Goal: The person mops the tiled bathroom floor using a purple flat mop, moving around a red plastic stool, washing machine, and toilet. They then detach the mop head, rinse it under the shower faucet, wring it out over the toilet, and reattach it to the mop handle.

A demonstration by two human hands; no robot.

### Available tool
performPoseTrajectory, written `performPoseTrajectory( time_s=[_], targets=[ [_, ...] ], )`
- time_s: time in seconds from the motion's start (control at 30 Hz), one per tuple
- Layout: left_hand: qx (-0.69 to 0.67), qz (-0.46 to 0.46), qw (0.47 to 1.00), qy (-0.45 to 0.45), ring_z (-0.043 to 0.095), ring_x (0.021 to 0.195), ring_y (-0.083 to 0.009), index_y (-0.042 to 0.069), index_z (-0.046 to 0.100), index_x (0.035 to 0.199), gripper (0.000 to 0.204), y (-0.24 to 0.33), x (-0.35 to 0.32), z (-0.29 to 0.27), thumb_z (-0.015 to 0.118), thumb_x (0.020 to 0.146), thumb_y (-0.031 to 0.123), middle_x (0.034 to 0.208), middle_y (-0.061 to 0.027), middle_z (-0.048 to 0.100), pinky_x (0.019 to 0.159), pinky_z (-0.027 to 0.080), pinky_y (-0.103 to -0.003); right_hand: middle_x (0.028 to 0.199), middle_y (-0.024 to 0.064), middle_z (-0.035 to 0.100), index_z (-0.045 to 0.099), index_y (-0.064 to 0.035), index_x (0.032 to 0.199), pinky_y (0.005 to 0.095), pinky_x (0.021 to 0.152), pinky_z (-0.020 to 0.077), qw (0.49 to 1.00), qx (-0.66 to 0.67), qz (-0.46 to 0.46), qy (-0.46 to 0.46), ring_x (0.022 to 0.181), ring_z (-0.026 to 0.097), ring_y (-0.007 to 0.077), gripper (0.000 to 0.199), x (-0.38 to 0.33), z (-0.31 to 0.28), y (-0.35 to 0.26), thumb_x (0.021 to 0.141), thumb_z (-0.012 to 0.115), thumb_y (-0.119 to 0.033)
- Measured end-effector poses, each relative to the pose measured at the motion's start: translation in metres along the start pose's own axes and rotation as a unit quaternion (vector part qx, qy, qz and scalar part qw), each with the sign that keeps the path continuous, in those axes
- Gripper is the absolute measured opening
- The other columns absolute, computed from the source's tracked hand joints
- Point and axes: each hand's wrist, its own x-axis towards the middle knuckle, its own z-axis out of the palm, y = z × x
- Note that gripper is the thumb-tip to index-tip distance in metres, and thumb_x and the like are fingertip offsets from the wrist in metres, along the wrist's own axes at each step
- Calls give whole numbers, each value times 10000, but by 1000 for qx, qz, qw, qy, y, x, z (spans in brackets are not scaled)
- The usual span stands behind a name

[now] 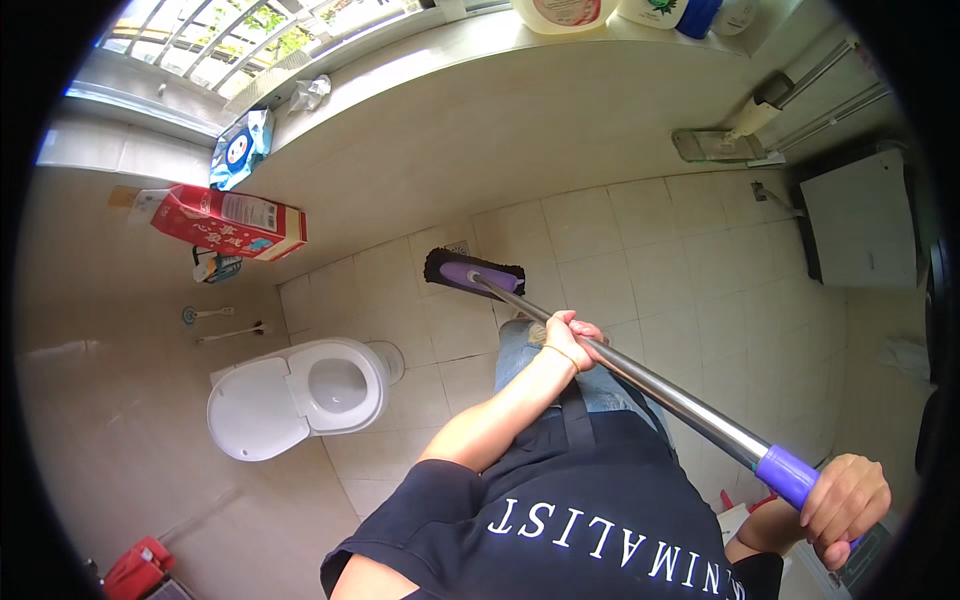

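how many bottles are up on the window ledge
3 show, all cut off by the top edge: a large white bottle, a smaller white bottle beside it, then a blue bottle. More may sit out of frame.

Open floor: bare tiles right of the toilet [300, 395], around the brush head [473, 273].
Blocked: toilet at left; wall [420, 170] just beyond the brush head.

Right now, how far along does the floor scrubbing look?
Done: nothing certain; the tiled floor shows no suds or wet streaks. In hand: left hand and right hand grip the brush handle, with the brush head on tiles near the toilet. Left: cannot tell.
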Motion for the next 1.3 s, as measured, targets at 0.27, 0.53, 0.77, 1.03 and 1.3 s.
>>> performPoseTrajectory(
  time_s=[0.27,0.53,0.77,1.03,1.3],
  targets=[
    [-54,-38,997,-45,328,343,-101,143,271,466,308,-59,15,-8,440,720,180,385,40,312,344,328,-224,548,72,559,527,-19,671,248,536,499,990,78,13,-119,481,552,164,175,-29,-45,-37,613,683,36],
    [-4,-51,998,-49,354,390,-116,137,275,490,298,-105,35,1,439,733,189,419,29,327,419,341,-249,446,15,422,426,-57,548,235,396,384,985,93,-67,-130,356,411,123,186,-25,-63,-52,604,582,29],
    [9,-64,997,-31,342,392,-113,141,271,513,264,-121,64,15,438,715,173,428,25,314,409,341,-248,429,-5,398,399,-73,534,222,369,351,987,79,-80,-113,348,388,95,211,-11,-83,-53,605,579,11],
    [23,-71,997,13,357,389,-115,141,283,560,233,-130,108,55,456,714,170,441,30,335,383,346,-243,431,14,393,380,-67,500,252,385,373,982,28,-30,-183,366,403,125,213,38,-91,-33,547,574,8],
    [40,-78,996,26,348,367,-97,153,284,562,242,-128,120,91,454,732,181,420,50,327,363,343,-228,421,15,381,367,-62,487,237,357,357,988,31,-44,-144,333,377,125,224,67,-91,-17,533,564,33]
  ],
)
